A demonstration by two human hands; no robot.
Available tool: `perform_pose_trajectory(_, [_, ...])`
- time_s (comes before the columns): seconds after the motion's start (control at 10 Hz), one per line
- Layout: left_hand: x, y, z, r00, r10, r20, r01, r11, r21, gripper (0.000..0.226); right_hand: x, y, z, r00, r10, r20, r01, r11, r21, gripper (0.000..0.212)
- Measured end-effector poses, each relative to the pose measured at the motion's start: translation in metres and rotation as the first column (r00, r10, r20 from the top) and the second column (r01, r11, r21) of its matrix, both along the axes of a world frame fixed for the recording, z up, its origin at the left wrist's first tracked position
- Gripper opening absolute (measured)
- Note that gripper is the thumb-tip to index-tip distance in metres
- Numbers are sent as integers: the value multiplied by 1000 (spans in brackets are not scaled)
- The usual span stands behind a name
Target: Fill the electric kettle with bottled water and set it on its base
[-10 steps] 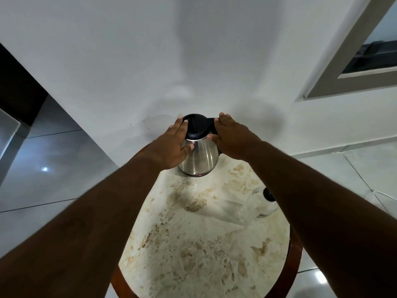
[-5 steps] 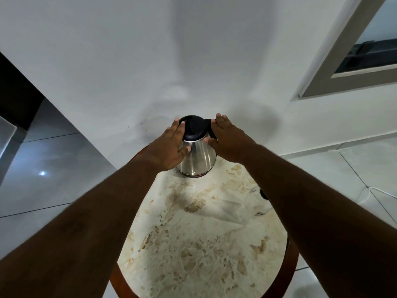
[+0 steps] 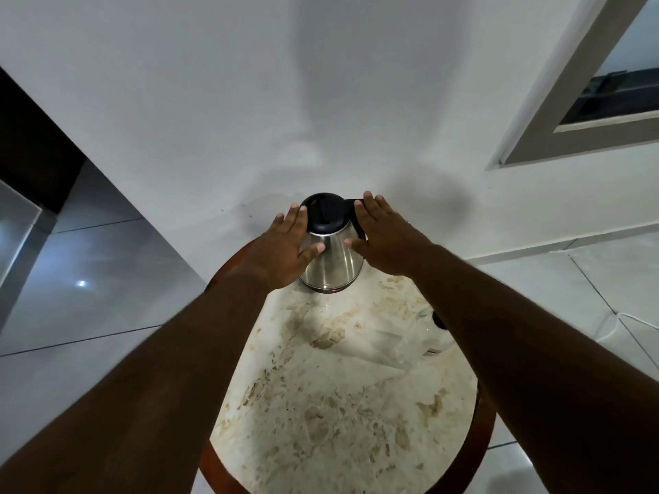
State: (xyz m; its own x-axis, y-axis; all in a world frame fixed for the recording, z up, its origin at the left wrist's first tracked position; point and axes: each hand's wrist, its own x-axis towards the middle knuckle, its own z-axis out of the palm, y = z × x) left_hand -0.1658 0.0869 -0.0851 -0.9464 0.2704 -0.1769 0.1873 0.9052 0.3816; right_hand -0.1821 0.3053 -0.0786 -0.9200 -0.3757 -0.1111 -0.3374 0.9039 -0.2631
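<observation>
Fingers loosening now on both sides of the kettle [image 3: 330, 258]. Left hand [image 3: 281, 249] flatter than a second ago, fingers straightened and fanned beside the steel body, thumb tip only grazing the wall where it had pressed in before. Right hand [image 3: 383, 238] opened out too, palm easing off the handle side, fingers stretched past the black lid [image 3: 326, 213] instead of curled around it. More of the shiny body showing between the two thumbs than a moment back. View drifted slightly as well: window frame [image 3: 556, 112] slid further toward the upper right, more of the counter [image 3: 331, 415] edge showing at the bottom.
</observation>
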Motion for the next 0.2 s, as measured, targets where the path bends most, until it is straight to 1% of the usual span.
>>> perform_pose_trajectory(0.1, [18, -17, 5, 999, 10, -33, -12, 999, -52, 81, 16, 2, 12, 999, -26, 20, 27, 999, -26, 79])
perform_pose_trajectory(0.2, [32, -34, 23, 999, 35, -12, -37, 987, -158, 90, 31, 13, 34, 998, -65, -3, 65, 998, -12, 83])
